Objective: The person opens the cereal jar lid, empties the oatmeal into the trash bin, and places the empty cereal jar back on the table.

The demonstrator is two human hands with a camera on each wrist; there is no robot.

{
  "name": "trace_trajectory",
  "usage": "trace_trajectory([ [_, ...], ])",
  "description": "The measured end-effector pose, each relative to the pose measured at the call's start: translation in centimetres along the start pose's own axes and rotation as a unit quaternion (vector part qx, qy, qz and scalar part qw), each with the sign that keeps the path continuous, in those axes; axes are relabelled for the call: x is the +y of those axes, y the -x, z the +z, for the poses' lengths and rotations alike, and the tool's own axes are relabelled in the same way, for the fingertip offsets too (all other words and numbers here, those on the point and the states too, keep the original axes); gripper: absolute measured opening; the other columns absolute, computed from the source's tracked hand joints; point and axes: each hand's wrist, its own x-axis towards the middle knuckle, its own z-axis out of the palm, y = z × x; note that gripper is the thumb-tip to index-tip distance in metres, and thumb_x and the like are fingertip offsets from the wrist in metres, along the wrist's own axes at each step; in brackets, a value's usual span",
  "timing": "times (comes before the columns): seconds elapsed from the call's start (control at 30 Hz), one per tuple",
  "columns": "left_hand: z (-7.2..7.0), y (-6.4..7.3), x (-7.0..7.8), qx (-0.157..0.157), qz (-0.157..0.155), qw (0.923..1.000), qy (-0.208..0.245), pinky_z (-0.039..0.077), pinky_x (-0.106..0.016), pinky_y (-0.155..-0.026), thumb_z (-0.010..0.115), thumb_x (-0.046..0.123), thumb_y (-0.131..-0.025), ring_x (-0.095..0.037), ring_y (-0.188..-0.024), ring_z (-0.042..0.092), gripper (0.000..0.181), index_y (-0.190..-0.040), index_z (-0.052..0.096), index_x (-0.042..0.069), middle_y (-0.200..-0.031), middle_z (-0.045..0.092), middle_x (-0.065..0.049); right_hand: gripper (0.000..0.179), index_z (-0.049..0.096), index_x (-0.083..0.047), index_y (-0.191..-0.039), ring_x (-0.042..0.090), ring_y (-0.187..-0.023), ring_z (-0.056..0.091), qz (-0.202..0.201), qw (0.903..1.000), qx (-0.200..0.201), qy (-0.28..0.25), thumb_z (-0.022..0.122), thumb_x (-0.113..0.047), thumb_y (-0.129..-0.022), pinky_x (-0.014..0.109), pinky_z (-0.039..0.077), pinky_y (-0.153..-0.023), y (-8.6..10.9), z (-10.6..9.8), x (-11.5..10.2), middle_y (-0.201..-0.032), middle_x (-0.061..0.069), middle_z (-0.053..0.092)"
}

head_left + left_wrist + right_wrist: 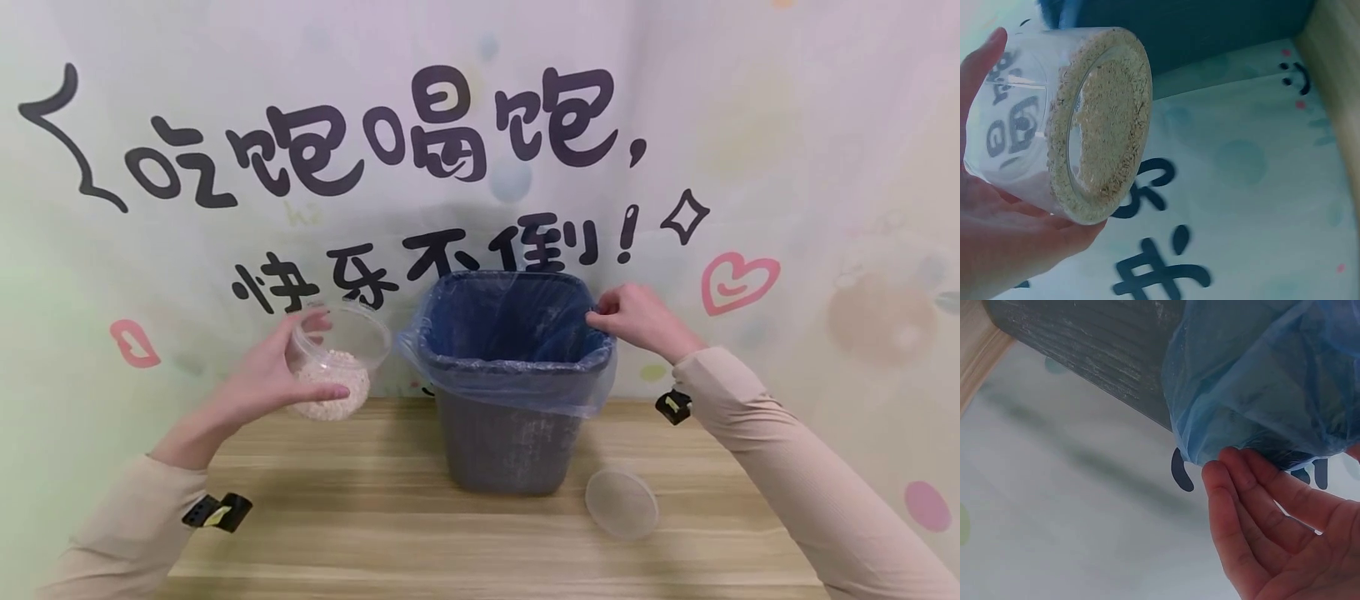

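In the head view my left hand (258, 379) grips a clear round plastic tub (348, 333), thumb on the near side and fingers round the back. Small pale grains (336, 407) fill its lower part; the left wrist view shows these grains (1110, 119) through the base. The tub is tilted and held left of a grey bin (513, 454). A thin blue bin liner (517, 387) lines that bin and folds over its rim. My right hand (645, 317) pinches the liner at the rim's right side, its fingertips (1229, 462) against the outside of the film.
A round translucent lid (622, 504) lies on the wood-grain table (337, 525), just right of the bin's foot. Close behind the bin hangs a pale backdrop (480, 33) with large dark characters. Each sleeve carries a small black wrist device (217, 512).
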Motion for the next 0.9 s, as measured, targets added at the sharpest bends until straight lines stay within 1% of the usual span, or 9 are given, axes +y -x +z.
trace_trajectory([
  [0.1,-0.9,-0.9,1.2,0.005,-0.006,1.0000,-0.005,0.032,-0.059,-0.101,0.087,0.017,-0.071,-0.042,-0.124,0.042,0.099,-0.147,0.026,0.002,-0.139,0.042,-0.022,0.026,0.061,-0.006,-0.068,0.018,-0.056,0.045,-0.003,1.0000,-0.001,-0.002,0.062,-0.022,-0.089,0.031,0.036,-0.054,0.1,0.0,0.0,-0.059,-0.001,0.051],
  [0.13,-1.2,-1.2,1.5,0.006,-0.008,0.9999,-0.013,0.032,-0.059,-0.102,0.087,0.019,-0.071,-0.042,-0.125,0.041,0.099,-0.147,0.026,0.002,-0.139,0.042,-0.022,0.026,0.060,-0.006,-0.069,0.017,-0.056,0.045,-0.003,1.0000,-0.001,-0.003,0.062,-0.022,-0.089,0.031,0.036,-0.054,0.2,-0.1,0.0,-0.059,-0.001,0.051],
  [0.33,-1.9,-3.3,3.6,0.007,-0.020,0.9977,-0.065,0.036,-0.059,-0.097,0.087,0.031,-0.070,-0.040,-0.123,0.044,0.101,-0.147,0.027,0.002,-0.140,0.043,-0.020,0.025,0.063,-0.004,-0.072,0.018,-0.058,0.048,0.002,1.0000,-0.007,-0.005,0.061,-0.022,-0.089,0.032,0.038,-0.055,0.2,-0.1,0.0,-0.062,0.000,0.054],
  [0.37,-2.0,-3.7,3.9,0.006,-0.023,0.9976,-0.066,0.037,-0.058,-0.097,0.087,0.032,-0.070,-0.040,-0.122,0.044,0.101,-0.147,0.028,0.003,-0.139,0.043,-0.020,0.025,0.063,-0.004,-0.072,0.018,-0.058,0.048,0.003,0.9999,-0.008,-0.006,0.061,-0.023,-0.090,0.032,0.038,-0.056,0.2,-0.1,0.0,-0.062,0.000,0.054],
  [0.43,-2.0,-4.6,4.5,0.004,-0.027,0.9976,-0.063,0.036,-0.057,-0.098,0.088,0.032,-0.070,-0.038,-0.123,0.044,0.100,-0.146,0.030,0.004,-0.139,0.043,-0.018,0.025,0.064,-0.004,-0.073,0.019,-0.059,0.048,0.006,0.9999,-0.008,-0.005,0.061,-0.022,-0.090,0.032,0.038,-0.056,0.2,0.0,-0.1,-0.062,0.001,0.055],
  [0.53,-2.2,-5.9,5.4,0.001,-0.036,0.9980,-0.051,0.035,-0.056,-0.100,0.088,0.031,-0.069,-0.037,-0.126,0.042,0.101,-0.147,0.029,0.005,-0.140,0.043,-0.018,0.025,0.064,-0.004,-0.073,0.019,-0.060,0.049,0.008,0.9999,-0.007,-0.001,0.061,-0.022,-0.090,0.032,0.039,-0.057,0.2,0.0,-0.1,-0.063,0.001,0.057],
  [0.67,-2.2,-7.7,6.4,0.002,-0.039,0.9988,-0.030,0.037,-0.054,-0.100,0.088,0.029,-0.070,-0.037,-0.130,0.039,0.103,-0.147,0.026,0.001,-0.140,0.042,-0.019,0.024,0.065,-0.002,-0.075,0.020,-0.061,0.051,0.006,1.0000,-0.003,-0.001,0.061,-0.021,-0.089,0.032,0.040,-0.058,0.1,0.0,-0.1,-0.065,0.002,0.059],
  [0.8,-1.4,-9.5,7.0,-0.007,-0.030,0.9995,-0.010,0.039,-0.052,-0.099,0.089,0.028,-0.069,-0.036,-0.130,0.040,0.100,-0.144,0.029,0.002,-0.138,0.044,-0.017,0.024,0.066,-0.002,-0.075,0.019,-0.061,0.052,0.004,1.0000,0.000,-0.001,0.061,-0.021,-0.089,0.032,0.041,-0.058,0.1,0.1,0.1,-0.065,0.002,0.059],
  [0.9,-0.7,-10.4,7.2,-0.022,-0.020,0.9995,-0.007,0.035,-0.054,-0.103,0.089,0.026,-0.068,-0.036,-0.132,0.037,0.097,-0.144,0.032,0.005,-0.142,0.042,-0.016,0.025,0.066,-0.002,-0.074,0.019,-0.060,0.051,0.002,1.0000,0.000,0.001,0.061,-0.021,-0.089,0.032,0.040,-0.057,0.1,0.2,0.2,-0.063,0.001,0.058],
])
